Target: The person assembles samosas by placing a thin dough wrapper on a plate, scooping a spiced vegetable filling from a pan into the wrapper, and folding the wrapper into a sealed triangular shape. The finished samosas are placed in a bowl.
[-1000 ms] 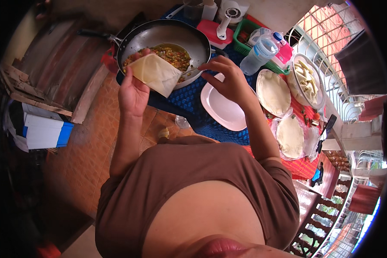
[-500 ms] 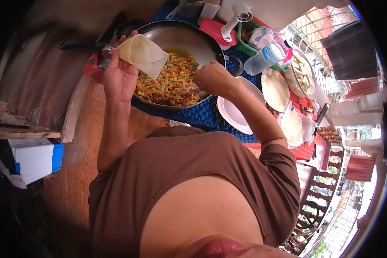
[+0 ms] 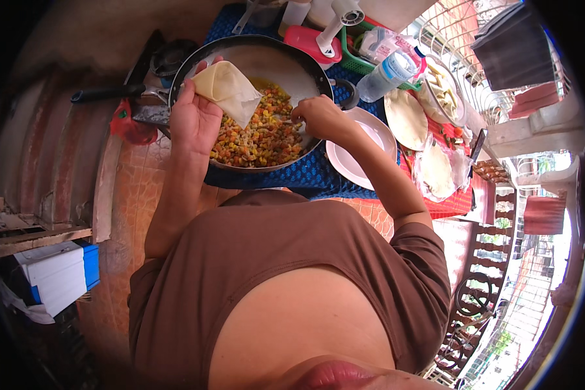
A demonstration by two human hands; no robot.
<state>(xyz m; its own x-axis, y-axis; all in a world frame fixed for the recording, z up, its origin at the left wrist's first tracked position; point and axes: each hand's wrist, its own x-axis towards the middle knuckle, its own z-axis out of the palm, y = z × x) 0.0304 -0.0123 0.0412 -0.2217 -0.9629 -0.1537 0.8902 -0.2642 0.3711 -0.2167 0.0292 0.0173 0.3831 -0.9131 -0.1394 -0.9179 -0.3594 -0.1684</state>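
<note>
My left hand is raised palm up over the left side of a large dark-rimmed frying pan. Its fingers and thumb hold a pale dough wrapper folded into a cone, its loose corner pointing right. Below the wrapper lies a chopped filling of orange, yellow and brown bits, with oil at its far edge. At the pan's right side my right hand is closed, fingers pointing down into the filling. It grips what looks like a spoon, mostly hidden by the fingers and food.
A pink plate stands right of the pan. Farther right are a round stack of wrappers, a plastic-wrapped stack, a bowl of folded pieces and a water bottle. The pan's long handle juts left.
My left hand with the wrapper has shifted right, farther over the pan. My right hand stays low at the filling's right side. The whole view has shifted slightly.
</note>
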